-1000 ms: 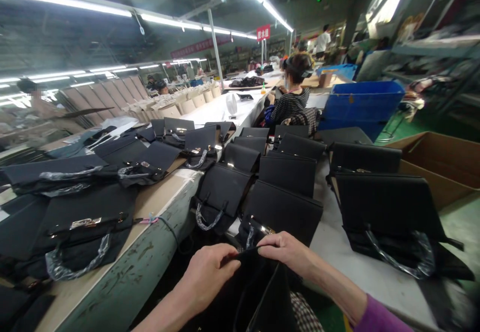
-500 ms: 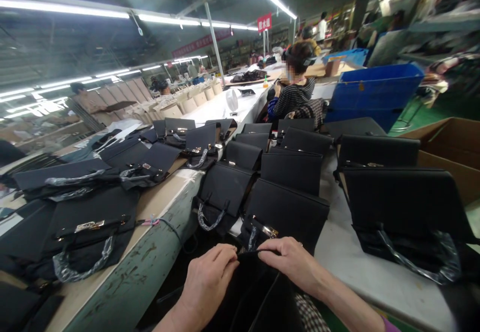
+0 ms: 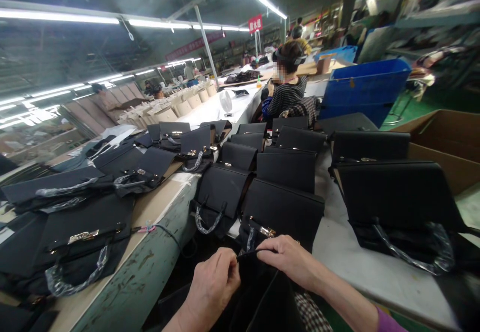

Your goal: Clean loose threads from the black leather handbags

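A black handbag (image 3: 264, 292) is held low in front of me, its dark top edge running between my two hands. My left hand (image 3: 214, 283) is closed in a pinch at the left end of that edge, its fingertips curled partly out of sight. On the right side of the edge, my right hand (image 3: 287, 259) grips with the thumb below and the fingers over the top. Just beyond my hands sits another black handbag (image 3: 283, 209) with a metal clasp (image 3: 267, 232) and a plastic-wrapped handle. The lower part of the held bag fades into shadow.
Several black handbags cover the white table (image 3: 337, 267) and the green-sided bench (image 3: 131, 277). A blue bin (image 3: 363, 89) and a cardboard box (image 3: 435, 167) stand to the right. A co-worker in a striped top (image 3: 287, 97) sits farther along the table.
My left hand has shifted slightly, its fingers curling more tightly at the bag's edge. The right hand keeps its grip. The camera view has turned a little to the right.
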{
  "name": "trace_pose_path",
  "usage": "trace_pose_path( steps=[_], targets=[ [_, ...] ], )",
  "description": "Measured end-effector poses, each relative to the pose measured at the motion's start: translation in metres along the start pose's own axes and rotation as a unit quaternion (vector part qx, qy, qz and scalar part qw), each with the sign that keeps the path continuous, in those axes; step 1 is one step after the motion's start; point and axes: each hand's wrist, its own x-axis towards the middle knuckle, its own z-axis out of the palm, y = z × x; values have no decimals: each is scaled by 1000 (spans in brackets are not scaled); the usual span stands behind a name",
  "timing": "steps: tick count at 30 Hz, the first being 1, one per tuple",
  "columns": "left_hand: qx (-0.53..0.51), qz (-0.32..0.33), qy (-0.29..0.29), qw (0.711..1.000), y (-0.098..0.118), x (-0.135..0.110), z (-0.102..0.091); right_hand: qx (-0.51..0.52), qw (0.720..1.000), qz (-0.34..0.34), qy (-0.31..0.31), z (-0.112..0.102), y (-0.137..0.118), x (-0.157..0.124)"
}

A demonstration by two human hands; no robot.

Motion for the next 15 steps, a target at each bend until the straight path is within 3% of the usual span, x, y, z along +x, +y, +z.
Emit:
trace_pose_path(
  steps=[5, 9, 11, 15],
  targets=[
    [-20, -36, 8, 999, 1, 0, 4, 36, 999, 8, -22, -3, 1, -1],
    [-100, -162, -36, 981, 3, 4, -3, 59, 998, 12, -36, -4, -2, -4],
    [-170, -243, -69, 953, 2, 8, -7, 67, 997, 14, -43, -5, -3, -4],
    [-338, -358, -108, 864, -5, 15, -10, 79, 996, 12, -51, -5, -4, -3]
  ],
)
